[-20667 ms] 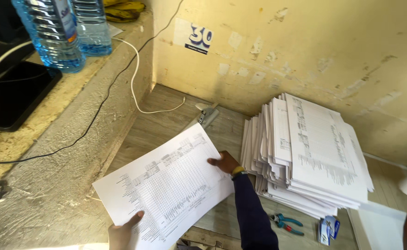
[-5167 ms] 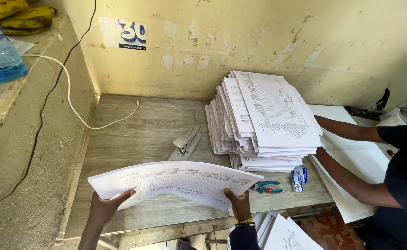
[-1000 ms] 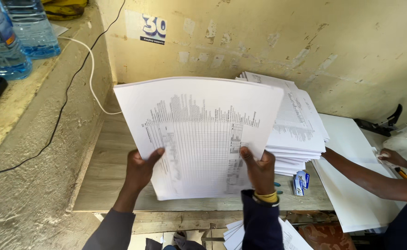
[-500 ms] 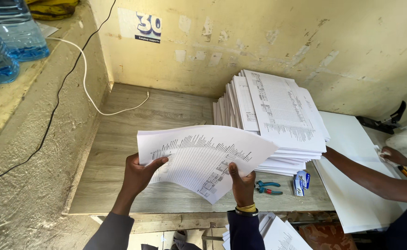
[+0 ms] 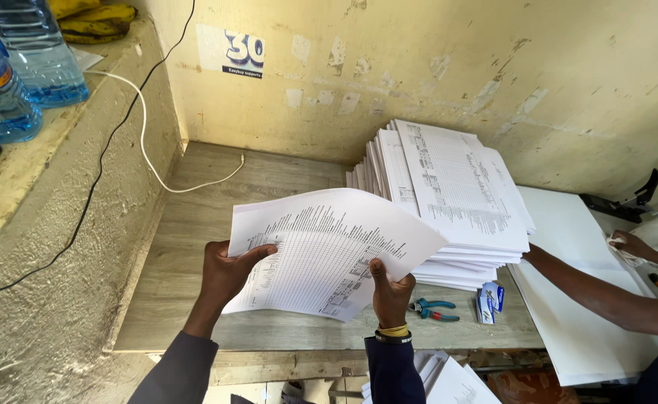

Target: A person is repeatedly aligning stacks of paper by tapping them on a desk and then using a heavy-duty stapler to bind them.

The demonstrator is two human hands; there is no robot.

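Left hand (image 5: 228, 271) pinching the near left edge of a bundle of printed sheets (image 5: 329, 251), thumb on top; right hand (image 5: 390, 288) clamped on its near right edge. Bundle held curved above the wooden table (image 5: 187, 224), in front of the tall stack of printed sheets (image 5: 448, 194). Blue-handled pliers (image 5: 432, 309) and a small box (image 5: 490, 299) just right of the bundle, on the table. Beyond those, another person's arm (image 5: 606, 295) over large blank white sheets (image 5: 568, 239). Seemingly 1 bundle gathered, not yet set down; most of the stack still waiting.
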